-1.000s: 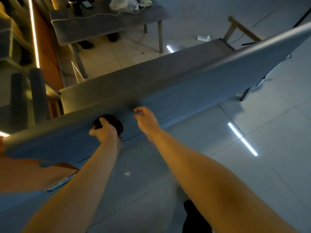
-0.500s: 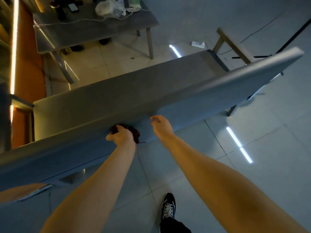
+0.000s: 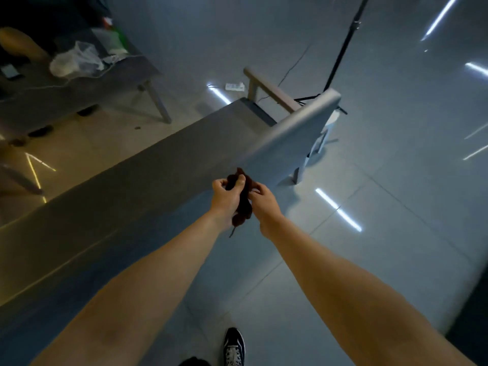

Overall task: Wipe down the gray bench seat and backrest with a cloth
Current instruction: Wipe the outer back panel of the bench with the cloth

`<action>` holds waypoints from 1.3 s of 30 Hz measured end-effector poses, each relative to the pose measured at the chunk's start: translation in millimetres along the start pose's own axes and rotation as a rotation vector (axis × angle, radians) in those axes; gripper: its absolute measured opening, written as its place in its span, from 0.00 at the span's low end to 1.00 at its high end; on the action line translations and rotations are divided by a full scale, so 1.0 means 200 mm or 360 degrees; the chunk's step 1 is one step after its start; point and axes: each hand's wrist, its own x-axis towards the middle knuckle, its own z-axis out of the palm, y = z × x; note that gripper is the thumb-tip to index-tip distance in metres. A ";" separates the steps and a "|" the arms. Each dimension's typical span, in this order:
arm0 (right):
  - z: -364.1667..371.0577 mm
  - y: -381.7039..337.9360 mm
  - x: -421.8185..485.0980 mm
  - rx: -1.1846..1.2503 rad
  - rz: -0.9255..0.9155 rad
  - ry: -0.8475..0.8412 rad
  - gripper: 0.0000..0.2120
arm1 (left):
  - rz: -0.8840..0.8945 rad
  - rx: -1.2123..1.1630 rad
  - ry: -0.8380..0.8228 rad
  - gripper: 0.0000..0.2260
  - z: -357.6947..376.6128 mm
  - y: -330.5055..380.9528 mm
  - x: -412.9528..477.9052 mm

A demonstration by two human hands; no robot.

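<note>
From the head camera, the left hand (image 3: 224, 199) was curled round a dark cloth (image 3: 244, 207) while the right hand (image 3: 265, 200) pinched its other side. The bunched cloth hung between them near the top edge of the backrest (image 3: 290, 133) of the gray bench (image 3: 171, 165).

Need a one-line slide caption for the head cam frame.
Left hand and right hand grip a bunched dark cloth by the top edge of the gray bench backrest.
</note>
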 end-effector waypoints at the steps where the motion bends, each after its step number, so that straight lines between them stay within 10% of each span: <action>1: -0.09 -0.04 0.02 0.0035 0.0008 0.0029 0.12 | 0.0025 0.0023 -0.0064 0.19 0.09 0.02 0.01; 5: -0.47 -0.20 0.13 0.0155 -0.0031 0.0255 0.09 | 0.0107 0.0228 -0.0260 0.40 0.46 0.11 0.11; 21: -2.06 -0.95 1.20 0.0259 0.0057 0.1009 0.10 | 0.0328 0.0498 -0.0596 0.15 2.18 0.74 0.74; 39: -4.06 -1.75 2.61 0.0174 -0.0038 0.0328 0.16 | 0.0227 0.0064 -0.0711 0.18 4.69 1.40 1.43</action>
